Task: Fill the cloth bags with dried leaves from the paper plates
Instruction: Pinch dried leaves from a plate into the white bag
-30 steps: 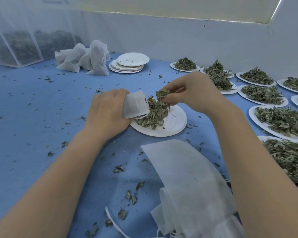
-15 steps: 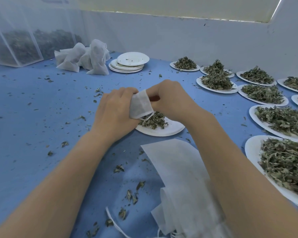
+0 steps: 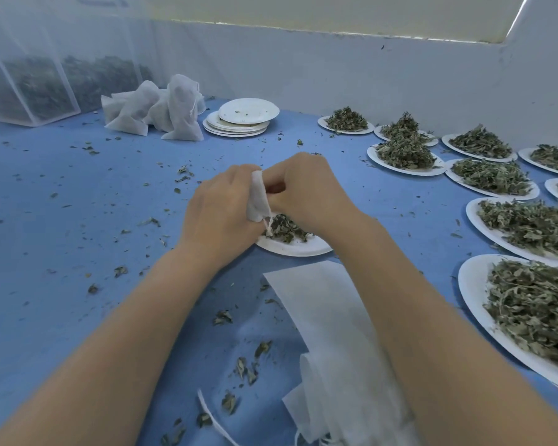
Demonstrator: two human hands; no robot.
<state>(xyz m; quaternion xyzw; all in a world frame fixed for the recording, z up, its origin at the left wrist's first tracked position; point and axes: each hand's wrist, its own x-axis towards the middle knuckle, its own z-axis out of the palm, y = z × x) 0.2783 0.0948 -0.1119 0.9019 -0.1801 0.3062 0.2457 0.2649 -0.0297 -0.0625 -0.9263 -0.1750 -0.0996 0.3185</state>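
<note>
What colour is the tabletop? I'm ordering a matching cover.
Blue, speckled with leaf crumbs: the tabletop, clearest in the head view.

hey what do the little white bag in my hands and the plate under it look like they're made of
The bag looks like thin non-woven fabric: matte, white, softly creased, slightly translucent. It could also be fine cloth. The plate looks like pressed paper: white, matte, thin with a shallow raised rim.

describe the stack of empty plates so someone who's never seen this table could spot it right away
On the blue table, look to the far edge by the pale wall. The stack of empty paper plates sits just right of the heap of filled cloth bags. Unlike every other plate, it carries no leaf pile.
</note>
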